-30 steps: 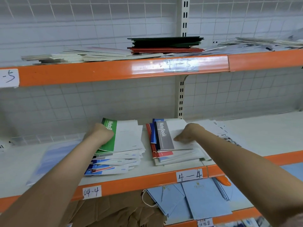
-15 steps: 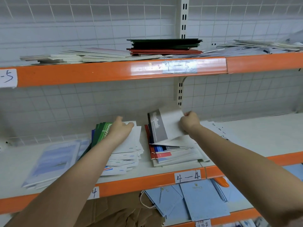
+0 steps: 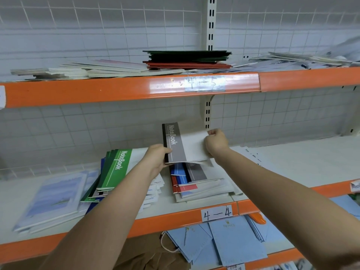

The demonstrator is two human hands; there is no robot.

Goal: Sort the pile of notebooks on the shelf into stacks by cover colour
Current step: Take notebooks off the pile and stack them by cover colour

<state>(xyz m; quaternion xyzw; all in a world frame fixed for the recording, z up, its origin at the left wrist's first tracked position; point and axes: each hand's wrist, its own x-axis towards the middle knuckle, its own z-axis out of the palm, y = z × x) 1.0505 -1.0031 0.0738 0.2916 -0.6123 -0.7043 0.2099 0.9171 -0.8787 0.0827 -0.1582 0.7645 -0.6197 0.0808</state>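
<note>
A grey-and-white notebook (image 3: 181,145) is held tilted up above the right pile (image 3: 196,184) of red, blue and grey notebooks. My left hand (image 3: 157,156) grips its spine edge at the lower left. My right hand (image 3: 215,142) pinches its right edge. To the left lies a slanted stack of green notebooks (image 3: 114,170) on top of blue and white ones. All of this rests on the middle shelf (image 3: 175,217).
Pale blue booklets (image 3: 52,197) lie at the shelf's left end. The upper shelf (image 3: 116,90) holds dark green, red and white stacks. Blue paper bags (image 3: 231,240) sit on the lower shelf. Loose printed sheets (image 3: 251,154) lie right of the pile.
My left hand left the green notebooks and moved right to take the grey notebook's spine. My right hand raised that notebook higher off the right pile.
</note>
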